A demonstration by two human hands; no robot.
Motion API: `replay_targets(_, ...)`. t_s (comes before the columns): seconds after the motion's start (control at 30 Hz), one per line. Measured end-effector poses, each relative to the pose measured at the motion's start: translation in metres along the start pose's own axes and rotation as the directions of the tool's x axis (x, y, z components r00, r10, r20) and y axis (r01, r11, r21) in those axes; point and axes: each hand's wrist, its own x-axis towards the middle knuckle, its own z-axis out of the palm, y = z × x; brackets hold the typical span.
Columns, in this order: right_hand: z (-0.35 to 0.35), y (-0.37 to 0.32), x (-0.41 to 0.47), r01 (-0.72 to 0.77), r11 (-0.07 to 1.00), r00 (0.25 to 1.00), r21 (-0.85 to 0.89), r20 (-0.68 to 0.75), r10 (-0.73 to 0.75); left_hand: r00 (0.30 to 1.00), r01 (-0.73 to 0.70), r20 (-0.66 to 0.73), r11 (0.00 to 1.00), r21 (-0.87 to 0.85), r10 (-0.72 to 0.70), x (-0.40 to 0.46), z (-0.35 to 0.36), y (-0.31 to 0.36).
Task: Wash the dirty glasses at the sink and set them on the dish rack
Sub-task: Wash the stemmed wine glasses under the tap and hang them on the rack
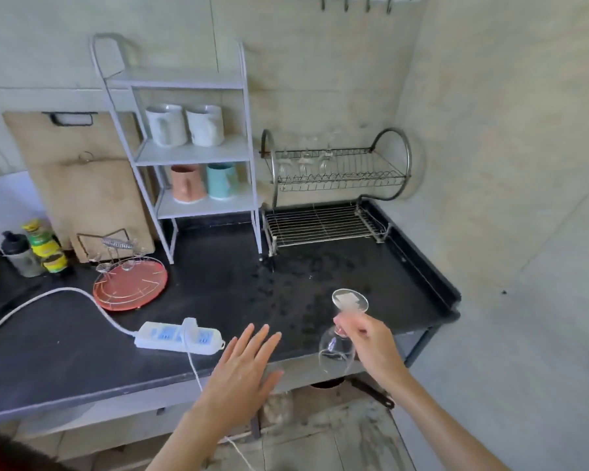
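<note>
Low in the frame, right of centre, the right hand point(368, 345) pinches the stem of a clear, upturned wine glass point(339, 348) — bowl down, foot up — over the black counter's point(82, 351) front edge. Beside it the left hand point(242, 372) hovers flat, fingers straight, holding nothing. Further glasses hang blurred in the two-tier steel wire dish rack point(337, 185) at centre right.

— What's unclear?
— The glasses point(305, 161) hanging in the dish rack point(337, 171) blur together, count unclear; the right hand point(371, 345) hides the wine glass point(337, 348) stem.
— And left?
— The worktop point(82, 351) runs off-frame.
</note>
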Motion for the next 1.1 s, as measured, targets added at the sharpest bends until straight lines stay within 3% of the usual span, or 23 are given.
replay_targets(0.2, -0.035, -0.021, 0.118, 0.012, 1.000, 0.998, 0.006, -0.059, -0.012, 0.989, -0.092, -0.112, 0.995, 0.031, 0.095, 0.128, -0.029, -0.012)
replay_targets(0.33, -0.058, -0.038, 0.188, 0.063, 0.998, 0.995, 0.002, -0.076, -0.063, 0.974, -0.142, -0.194, 0.984, -0.107, 0.119, 0.204, -0.054, -0.015)
replay_targets(0.6, -0.099, -0.064, 0.314, 0.185, 0.982, 0.964, -0.029, -0.186, -0.188, 0.963, -0.157, -0.225, 0.988, -0.013, 0.150, 0.321, -0.106, -0.018)
replay_targets(0.8, -0.122, -0.083, 0.416, 0.275, 0.961, 0.926, -0.043, -0.256, -0.276, 0.975, 0.020, -0.220, 0.998, 0.060, -0.007, 0.379, -0.112, -0.019)
replay_targets(0.97, -0.120, -0.060, 0.502, 0.265, 0.954, 0.941, -0.140, -0.178, -0.287, 0.973, 0.169, -0.177, 0.981, 0.094, -0.151, 0.399, -0.099, -0.019)
replay_targets(1.1, -0.106, -0.042, 0.537, 0.267, 0.945, 0.956, -0.190, -0.069, -0.285, 0.958, 0.212, -0.220, 0.971, 0.109, -0.184, 0.398, -0.091, -0.018)
